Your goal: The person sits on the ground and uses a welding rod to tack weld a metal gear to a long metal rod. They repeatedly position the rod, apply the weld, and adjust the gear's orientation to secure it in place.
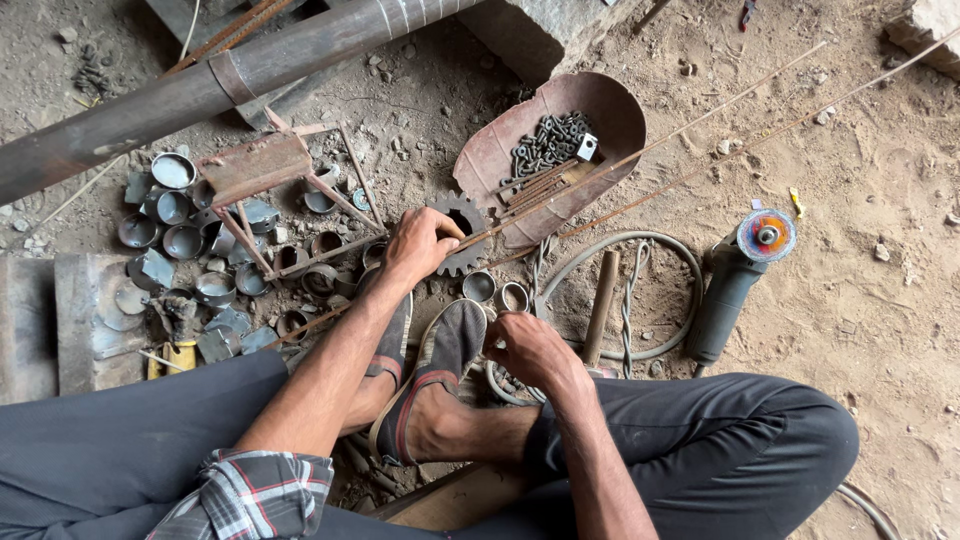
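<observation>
Left hand has its fingers curled around thin rods right by the gear on the dirt. Right hand is curled by the shoe; can't tell what it grips. Grinder sits well right.

A rusty toothed gear lay flat on the dirt, half hidden under the left hand, beside the metal dish.
</observation>
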